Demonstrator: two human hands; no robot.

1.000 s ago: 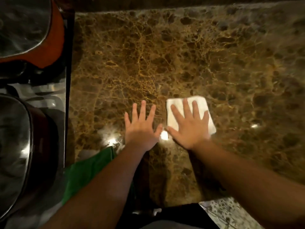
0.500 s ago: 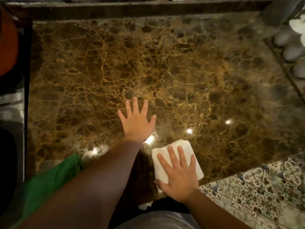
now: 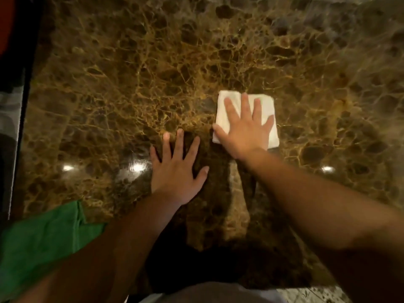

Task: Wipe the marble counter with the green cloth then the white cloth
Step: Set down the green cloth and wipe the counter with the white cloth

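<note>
The brown veined marble counter (image 3: 131, 73) fills the head view. A folded white cloth (image 3: 265, 108) lies flat on it right of centre, pressed down by my right hand (image 3: 244, 132), whose fingers are spread over it. Just to its left and nearer me, my left hand (image 3: 177, 171) rests flat on the bare marble with fingers apart, holding nothing. The green cloth (image 3: 39, 243) lies bunched at the counter's near left corner, partly hidden under my left forearm.
The counter's left edge is a dark vertical strip (image 3: 19, 106) with something red (image 3: 6, 18) beyond it at the top left. Patterned floor tiles (image 3: 310, 295) show past the near edge at the bottom right. Bright light reflections dot the marble.
My right hand has pushed the white cloth away from the near edge, out onto the middle of the counter. My left hand stays flat on the marble; the view has shifted.
</note>
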